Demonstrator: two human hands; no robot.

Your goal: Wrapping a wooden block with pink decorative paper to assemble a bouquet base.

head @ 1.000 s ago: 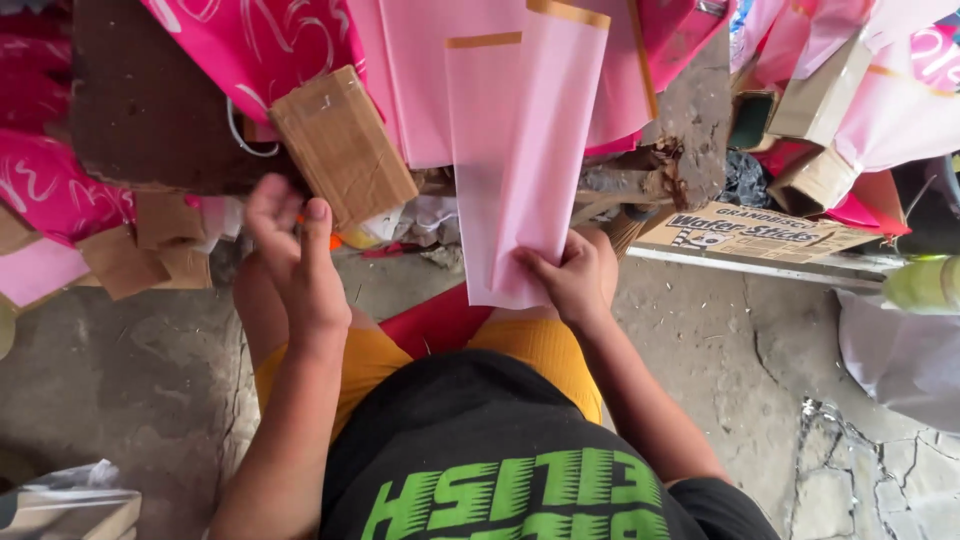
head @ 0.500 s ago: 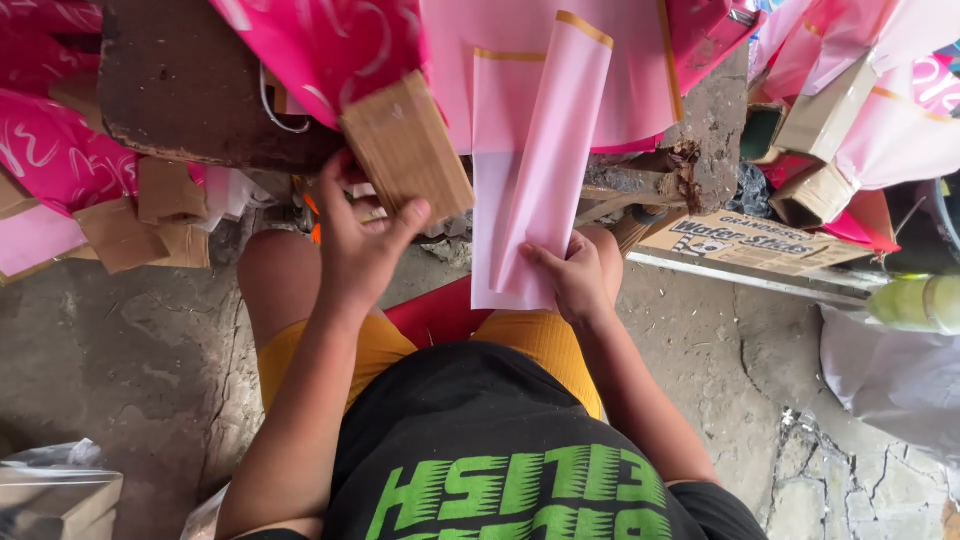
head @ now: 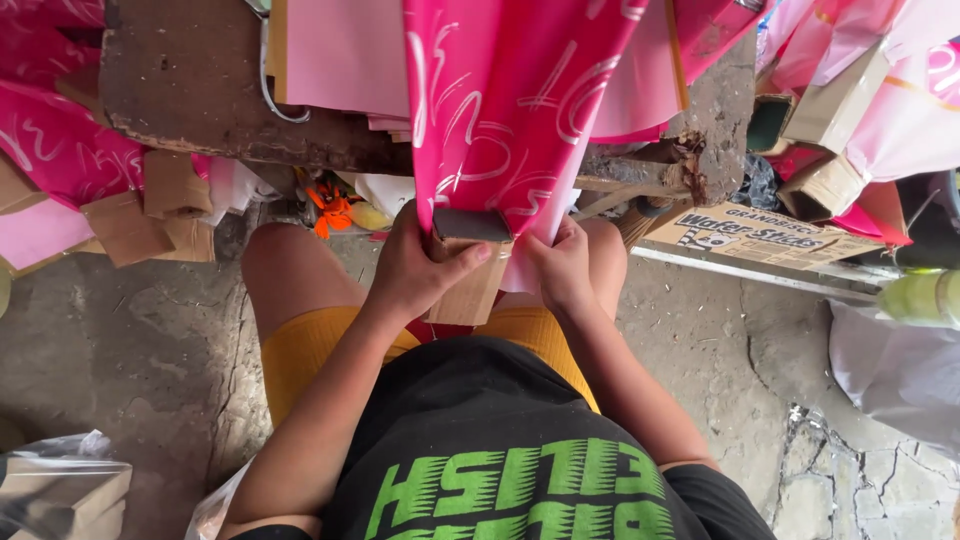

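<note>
- Cracked concrete floor (head: 120, 330), battered wooden worktop (head: 190, 90) heaped with pink sheets.
- Left hand (head: 415, 270) grips a cardboard block (head: 468, 270); right hand (head: 560, 265) pinches the patterned pink sheet (head: 510, 110).
- Pale sheet gone, block now inside.

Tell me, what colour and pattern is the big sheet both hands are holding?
The sheet is bright pink with white scribbled line markings, clearest in the head view.

A bright pink patterned paper sheet (head: 510, 110) hangs over an upright brown cardboard block (head: 468, 270) near the lap.
</note>
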